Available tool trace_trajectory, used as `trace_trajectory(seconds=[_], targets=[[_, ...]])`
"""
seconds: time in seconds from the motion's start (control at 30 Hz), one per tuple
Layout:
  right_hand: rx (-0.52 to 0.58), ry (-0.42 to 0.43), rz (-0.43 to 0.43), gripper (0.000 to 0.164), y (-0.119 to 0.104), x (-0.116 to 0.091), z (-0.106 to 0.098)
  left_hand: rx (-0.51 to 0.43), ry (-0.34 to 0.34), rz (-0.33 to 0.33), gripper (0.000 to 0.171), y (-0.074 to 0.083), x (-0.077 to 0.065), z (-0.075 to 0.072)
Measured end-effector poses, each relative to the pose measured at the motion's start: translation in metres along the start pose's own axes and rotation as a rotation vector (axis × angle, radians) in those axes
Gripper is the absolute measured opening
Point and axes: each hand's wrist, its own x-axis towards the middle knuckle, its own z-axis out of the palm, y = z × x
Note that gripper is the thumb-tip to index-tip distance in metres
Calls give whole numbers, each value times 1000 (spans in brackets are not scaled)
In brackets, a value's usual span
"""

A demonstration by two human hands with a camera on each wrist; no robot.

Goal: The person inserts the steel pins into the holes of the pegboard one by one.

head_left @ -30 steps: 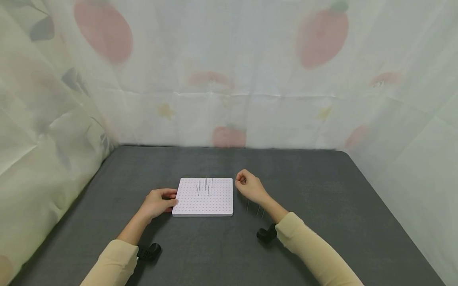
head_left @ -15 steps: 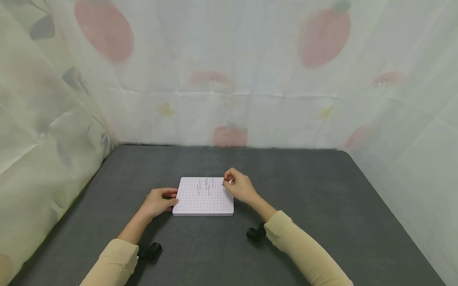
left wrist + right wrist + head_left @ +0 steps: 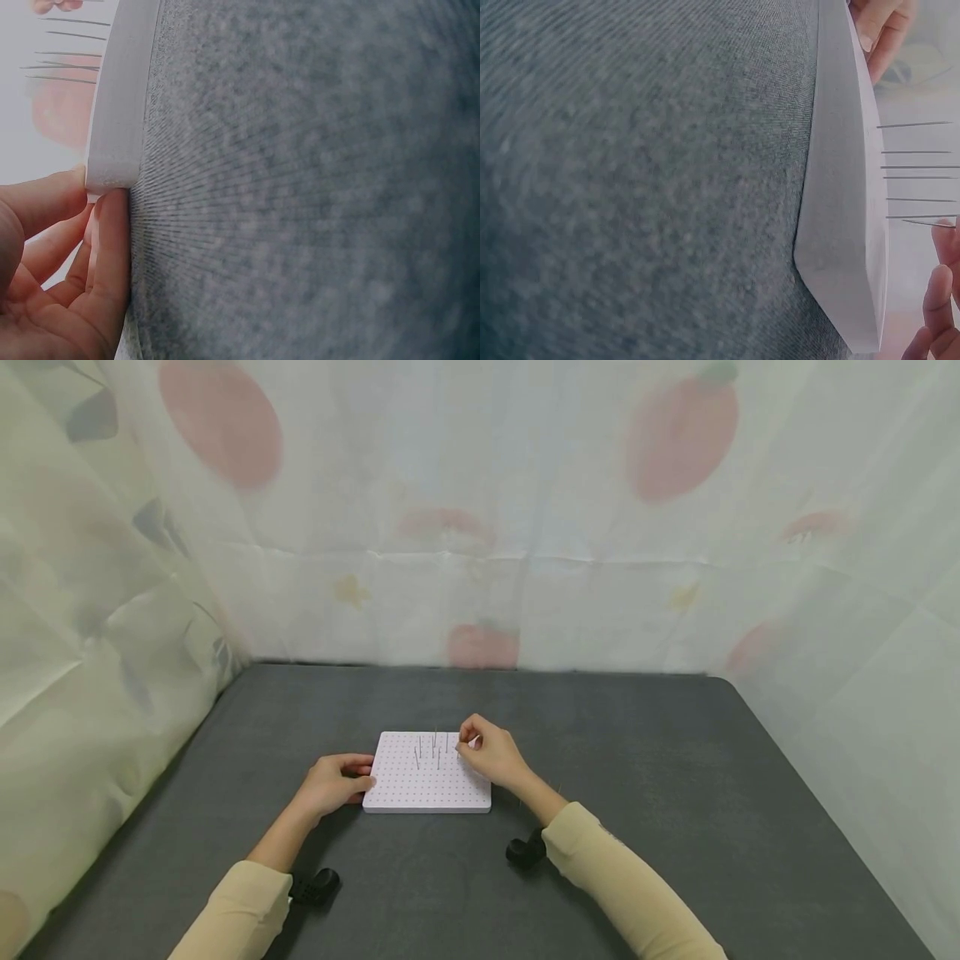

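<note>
A white pegboard (image 3: 423,793) with rows of small holes lies on the dark table. Several thin metal pins (image 3: 438,760) stand up from its far half, one leaning slightly. My left hand (image 3: 330,787) grips the board's left edge; in the left wrist view its thumb lies at the top edge and its fingers (image 3: 112,247) against the side. Over the far right part of the board, my right hand (image 3: 491,753) pinches another thin metal pin (image 3: 922,223) between thumb and index finger. In the right wrist view that pin points at the board, close beside the standing ones.
The grey-black table (image 3: 420,893) reaches back to a white curtain (image 3: 570,610) printed with red fruit. Loose pins on the table are mostly hidden by the right forearm. A black wrist device (image 3: 318,887) sits at the left cuff, another (image 3: 525,852) at the right.
My right hand has moved left from beside the board to over its far right part, carrying the pin toward the standing ones. The left hand and board have stayed put.
</note>
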Motion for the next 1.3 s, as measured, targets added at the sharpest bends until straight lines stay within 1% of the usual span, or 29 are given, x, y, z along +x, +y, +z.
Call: trace_trajectory(seconds=[0.17,0.4,0.73,1.1,1.3], targets=[[-4,-5,-7,8,2,2,4,2,-2,0,42,0,0,0],[-22,-18,-63,6,0,1,6,-9,-3,-8,42,0,0,0],[-104,-20,-68,5,2,-2,10,-25,-7,-10,42,0,0,0],[-124,-30,-65,6,6,-2,14,-26,-11,-11,41,0,-1,0],[-121,-37,-57,7,5,-2,13,-23,-12,-9,42,-1,-1,1]])
